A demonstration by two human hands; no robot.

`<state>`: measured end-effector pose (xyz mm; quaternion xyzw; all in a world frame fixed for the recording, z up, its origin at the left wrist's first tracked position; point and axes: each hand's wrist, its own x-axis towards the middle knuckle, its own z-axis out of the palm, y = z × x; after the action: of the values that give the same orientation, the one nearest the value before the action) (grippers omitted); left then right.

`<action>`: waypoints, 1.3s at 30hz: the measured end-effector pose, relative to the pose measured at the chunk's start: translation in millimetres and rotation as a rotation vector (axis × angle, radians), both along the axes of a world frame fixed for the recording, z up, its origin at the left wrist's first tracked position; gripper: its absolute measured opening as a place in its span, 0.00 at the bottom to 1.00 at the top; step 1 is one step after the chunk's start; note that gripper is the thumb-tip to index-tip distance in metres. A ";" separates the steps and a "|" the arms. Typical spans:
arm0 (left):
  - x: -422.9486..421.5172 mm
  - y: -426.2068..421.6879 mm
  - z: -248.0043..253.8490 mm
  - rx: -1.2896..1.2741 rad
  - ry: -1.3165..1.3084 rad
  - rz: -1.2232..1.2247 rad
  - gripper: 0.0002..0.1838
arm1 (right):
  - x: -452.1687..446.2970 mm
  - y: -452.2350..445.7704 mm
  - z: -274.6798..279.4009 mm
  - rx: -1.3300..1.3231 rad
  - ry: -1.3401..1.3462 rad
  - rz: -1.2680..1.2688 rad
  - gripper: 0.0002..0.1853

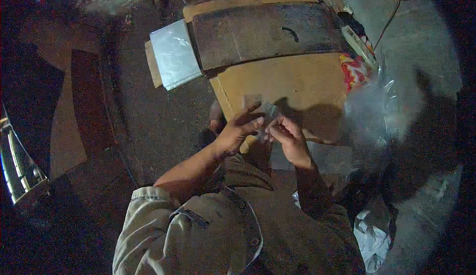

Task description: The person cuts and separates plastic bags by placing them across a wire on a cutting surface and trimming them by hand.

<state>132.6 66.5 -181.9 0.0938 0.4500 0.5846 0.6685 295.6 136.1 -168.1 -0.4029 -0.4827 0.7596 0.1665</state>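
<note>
A small clear plastic piece (269,109) is between my two hands, over the near part of a tan board (297,76). My left hand (241,130) is beside its left edge, fingers apart and slightly curled. On the right, my right hand (287,135) has its thumb and fingers pinched together on the plastic's lower right side. Whether the left fingers touch the plastic is hard to tell. A dark panel (263,34) lies across the board beyond my hands, with a small black curved strip (290,33) on it.
A stack of clear plastic sheets (174,54) lies left of the dark panel. Red and white patterned material (355,70) and a cloudy plastic bag (367,114) are at the board's right. A crumpled white bag (372,240) sits at the lower right.
</note>
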 end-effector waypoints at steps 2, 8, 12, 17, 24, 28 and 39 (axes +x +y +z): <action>-4.5 1.1 -1.5 0.004 -0.189 -0.053 0.19 | -0.6 1.1 2.8 -0.008 0.071 0.027 0.09; 0.0 1.9 -12.5 0.103 -0.119 -0.127 0.18 | 0.2 4.1 1.6 0.037 0.069 0.114 0.08; -4.1 4.4 -8.1 0.076 -0.084 -0.123 0.10 | 3.1 1.2 -1.3 -0.013 -0.004 0.081 0.07; -4.9 1.3 -15.9 0.100 0.147 -0.079 0.07 | 4.1 -0.8 -16.8 0.056 -0.088 0.039 0.07; -15.8 7.2 -11.4 0.092 0.449 -0.122 0.07 | -17.2 -1.1 -7.0 0.215 -0.164 -0.033 0.06; -27.7 12.1 -14.8 0.098 0.530 -0.127 0.07 | -29.6 4.3 -6.9 0.229 -0.153 -0.046 0.06; -56.6 23.8 -18.2 0.117 0.467 -0.042 0.05 | -49.5 18.4 -27.1 0.203 -0.164 0.038 0.07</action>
<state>76.1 90.3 -200.1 0.2743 0.5558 0.5582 0.5515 246.1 154.5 -195.2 -0.4358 -0.5766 0.6742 0.1520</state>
